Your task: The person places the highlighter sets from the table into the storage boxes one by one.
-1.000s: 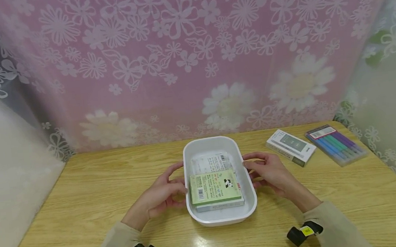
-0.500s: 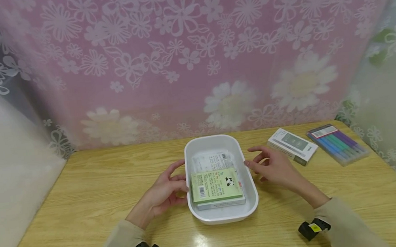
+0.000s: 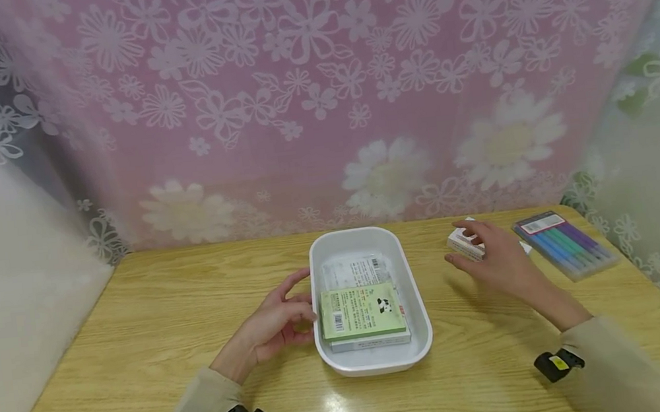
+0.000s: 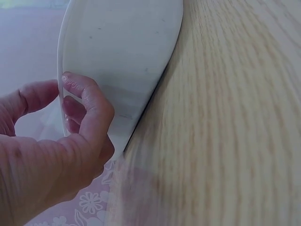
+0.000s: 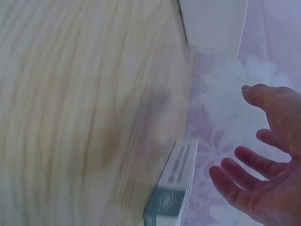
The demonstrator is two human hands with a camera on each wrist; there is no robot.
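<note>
A white plastic tray (image 3: 375, 366) stands on the table. In it a green panda-print box (image 3: 360, 310) lies on a white box (image 3: 370, 343), in front of a clear packet with printed text (image 3: 357, 272). My left hand (image 3: 272, 324) holds the tray's left side; the left wrist view has the thumb at the rim and curled fingers against the outer wall. Over a white box with a grey-green panel (image 5: 171, 188) hovers my right hand (image 3: 499, 262), fingers spread and bent, holding nothing. From the head, that hand hides most of the box.
A flat clear case of blue, green and purple pens (image 3: 569, 246) lies at the far right of the wooden table (image 3: 157, 329). Behind the table hangs a pink flowered curtain (image 3: 279, 171).
My right hand has let go of the tray's right side and moved right, over the white box with the panel. The left hand has stayed at the tray.
</note>
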